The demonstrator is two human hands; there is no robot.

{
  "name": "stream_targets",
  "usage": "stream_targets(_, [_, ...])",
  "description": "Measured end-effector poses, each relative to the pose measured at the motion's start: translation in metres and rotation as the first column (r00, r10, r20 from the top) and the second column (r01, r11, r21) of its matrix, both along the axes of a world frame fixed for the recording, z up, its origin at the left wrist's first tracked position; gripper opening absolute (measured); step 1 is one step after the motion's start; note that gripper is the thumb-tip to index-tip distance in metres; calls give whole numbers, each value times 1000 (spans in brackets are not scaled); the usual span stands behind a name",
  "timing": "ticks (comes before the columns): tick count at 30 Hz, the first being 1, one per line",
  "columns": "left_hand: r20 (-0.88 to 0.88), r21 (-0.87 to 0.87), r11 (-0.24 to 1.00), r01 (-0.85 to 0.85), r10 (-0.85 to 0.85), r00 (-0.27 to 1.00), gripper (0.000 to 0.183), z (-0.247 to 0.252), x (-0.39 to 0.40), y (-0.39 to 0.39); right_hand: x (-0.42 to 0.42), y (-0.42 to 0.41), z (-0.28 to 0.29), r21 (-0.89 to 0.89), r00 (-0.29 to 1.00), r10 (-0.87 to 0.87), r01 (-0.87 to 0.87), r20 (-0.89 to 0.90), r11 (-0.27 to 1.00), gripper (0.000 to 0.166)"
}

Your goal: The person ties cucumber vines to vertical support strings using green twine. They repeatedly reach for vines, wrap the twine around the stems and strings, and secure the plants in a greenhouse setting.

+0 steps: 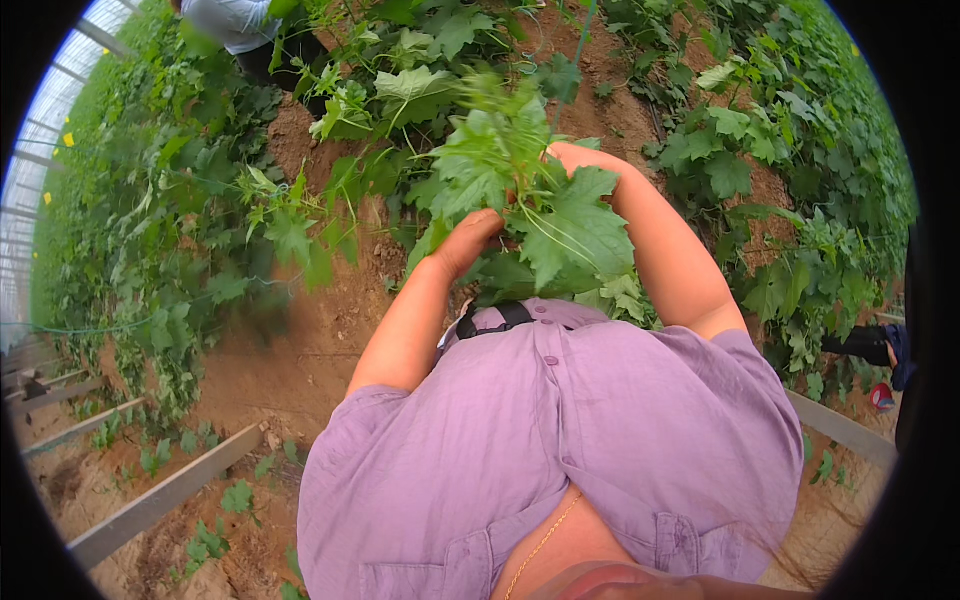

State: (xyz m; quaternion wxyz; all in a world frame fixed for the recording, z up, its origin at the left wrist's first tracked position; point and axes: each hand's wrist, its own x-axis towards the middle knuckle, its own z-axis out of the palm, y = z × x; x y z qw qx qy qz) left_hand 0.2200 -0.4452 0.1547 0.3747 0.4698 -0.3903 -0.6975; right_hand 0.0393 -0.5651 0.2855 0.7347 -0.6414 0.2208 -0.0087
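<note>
In front of my shirt, a leafy green vine [574, 236] with broad lobed leaves rises towards the camera, its tip [499, 112] blurred. My left hand [474, 234] is curled at the vine's stem, with its fingertips partly covered by leaves. Beyond it on the right, my right hand [576, 159] reaches in behind the foliage. Leaves hide most of its fingers, so what it grips is unclear. A thin green string [583, 41] runs down towards my right hand from the top of the picture.
Dense vine rows stand on the left [172, 225] and right [817, 165], over brown soil [300, 360]. Strings [97, 328] cross the left row. Pale beams [165, 495] lie low behind me. One person [232, 26] is at the upper left, another person's leg [859, 343] at right.
</note>
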Motion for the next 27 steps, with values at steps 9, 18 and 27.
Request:
stream_targets(9, [-61, -23, 993, -113, 112, 992, 26, 6, -5, 6, 0, -16, -1, -8, 991, 85, -84, 104, 996, 21])
stream_targets(18, [-124, -7, 972, -234, 231, 965, 31, 6, 1, 22, 6, 4, -10, 77, 984, -121, 112, 129, 991, 13])
stream_targets(27, [404, -114, 962, -248, 273, 873, 28, -72, -8, 37, 14, 15, -162, 53, 853, -419, 456, -312, 888, 8])
